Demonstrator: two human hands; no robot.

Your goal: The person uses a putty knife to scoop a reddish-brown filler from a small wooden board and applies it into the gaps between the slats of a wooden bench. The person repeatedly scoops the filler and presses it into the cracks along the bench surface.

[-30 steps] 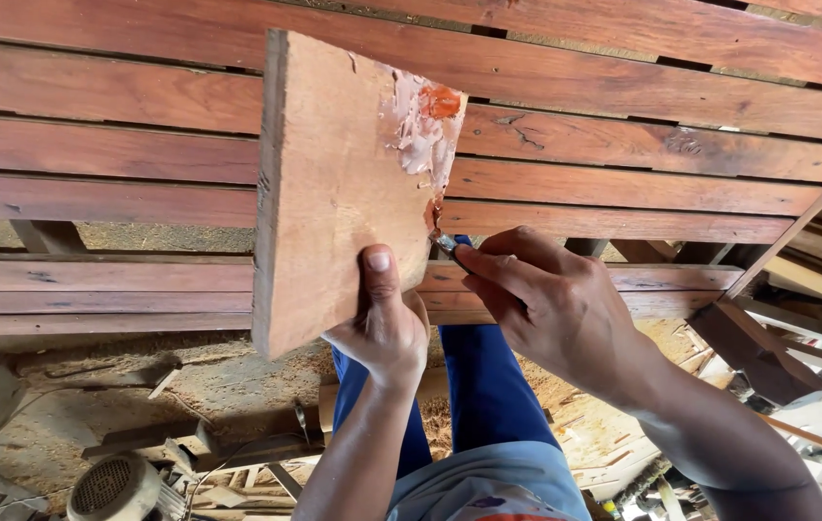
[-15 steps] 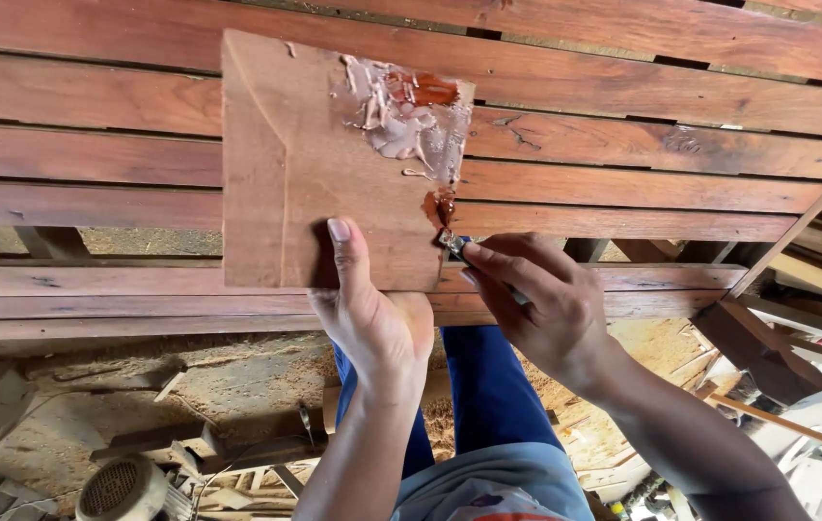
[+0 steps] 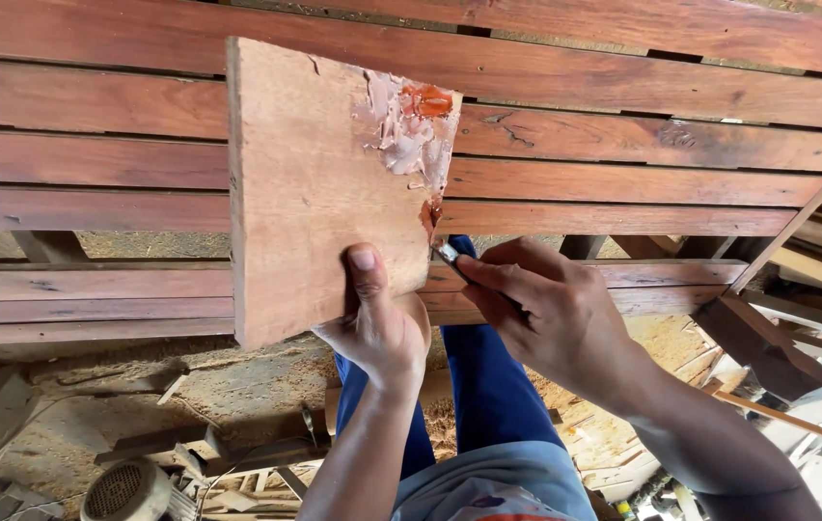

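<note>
In front of the slatted frame (image 3: 623,183) of reddish planks, the left hand (image 3: 377,323) holds a board (image 3: 319,193) up by its lower edge, thumb pressed flat on the face and the other fingers hidden behind. This grip seems meant to keep the face turned to the person, so the putty (image 3: 411,125) in the board's upper right corner stays within reach. The board stands nearly upright, its long axis running bottom to top with a slight lean, its grain running the same way. The pale and orange putty lies smeared in that corner, with a small orange dab lower on the right edge.

The right hand (image 3: 551,318) is closed around a small knife (image 3: 450,256), its metal tip touching the board's right edge just below the dab. The tip points up and left, toward the putty.

Below lie sawdust, offcuts and a motor (image 3: 126,492) on the floor (image 3: 93,386).
</note>
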